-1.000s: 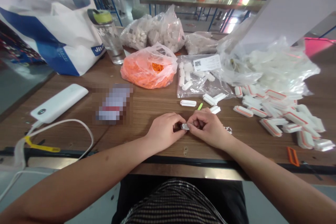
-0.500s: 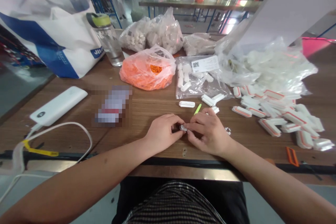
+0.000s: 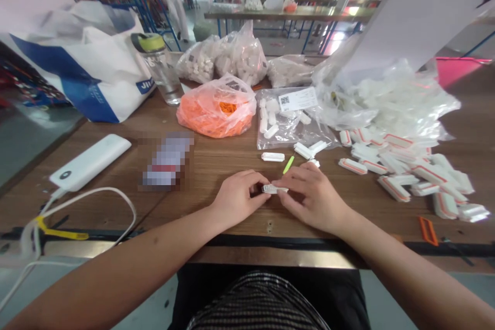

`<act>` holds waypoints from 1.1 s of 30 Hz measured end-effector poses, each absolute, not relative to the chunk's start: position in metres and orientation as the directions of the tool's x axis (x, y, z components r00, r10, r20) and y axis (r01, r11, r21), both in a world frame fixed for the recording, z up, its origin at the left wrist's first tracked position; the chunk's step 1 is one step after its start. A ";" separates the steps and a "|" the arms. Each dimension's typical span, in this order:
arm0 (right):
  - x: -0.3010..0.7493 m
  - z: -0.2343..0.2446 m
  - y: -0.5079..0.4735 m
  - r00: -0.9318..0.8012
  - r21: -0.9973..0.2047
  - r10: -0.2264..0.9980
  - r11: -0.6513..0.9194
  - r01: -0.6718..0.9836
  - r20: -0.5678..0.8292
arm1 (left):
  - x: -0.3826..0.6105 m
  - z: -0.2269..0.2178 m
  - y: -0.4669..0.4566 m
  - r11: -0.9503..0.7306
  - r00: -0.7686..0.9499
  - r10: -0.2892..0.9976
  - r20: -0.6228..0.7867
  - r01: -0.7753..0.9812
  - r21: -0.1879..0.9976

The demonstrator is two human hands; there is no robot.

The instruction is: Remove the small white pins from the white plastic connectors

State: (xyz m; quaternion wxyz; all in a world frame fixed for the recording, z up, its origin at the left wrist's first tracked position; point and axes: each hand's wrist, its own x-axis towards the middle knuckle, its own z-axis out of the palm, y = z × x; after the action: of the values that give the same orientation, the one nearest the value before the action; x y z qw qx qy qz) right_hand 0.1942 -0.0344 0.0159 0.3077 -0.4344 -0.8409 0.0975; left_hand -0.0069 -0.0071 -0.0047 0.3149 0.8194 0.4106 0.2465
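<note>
The white piece [image 3: 274, 189] sits between the 2 hands, held just above or on the table; which of these, I cannot tell. The left hand [image 3: 238, 194] pinches its left end between thumb and fingers. The right hand [image 3: 315, 197] is curled with its fingertips at the other end; how firmly they press is not discernible.

Judged by appearance, the piece is light, stiff moulded plastic, possibly slick on its smooth faces, with thin edges that could crack under bending. Recommended hold: 1 pinch at each end, across the long sides, leaving the ridged middle free.

Just beyond the right hand's fingers lies 1 green stick [image 3: 289, 164]; 1 loose white part [image 3: 273, 157] lies beyond the gap between the hands. Orange-edged white parts [image 3: 431, 172] lie heaped well to the right hand's right.
</note>
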 end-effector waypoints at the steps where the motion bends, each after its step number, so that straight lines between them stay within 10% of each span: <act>1: 0.203 0.021 -0.034 -0.384 -0.479 0.823 0.559 0.677 0.419 | -0.007 -0.004 -0.007 -0.463 0.545 0.827 0.139 0.519 0.719; 11: 0.311 0.031 -0.047 0.064 -0.497 0.997 -0.080 0.864 -0.048 | -0.009 -0.002 0.000 -0.471 0.561 0.822 0.092 0.581 0.664; 33: 0.312 0.005 -0.052 -0.007 -0.626 0.997 -0.043 0.779 -0.077 | -0.010 -0.003 0.002 -0.501 0.579 0.807 0.112 0.572 0.649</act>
State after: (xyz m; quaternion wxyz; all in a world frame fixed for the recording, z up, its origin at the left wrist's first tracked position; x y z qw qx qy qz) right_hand 0.3116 -0.0522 0.0046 0.2087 -0.6732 -0.6595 0.2614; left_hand -0.0097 0.0021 -0.0027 0.2855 0.8415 0.4099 0.2058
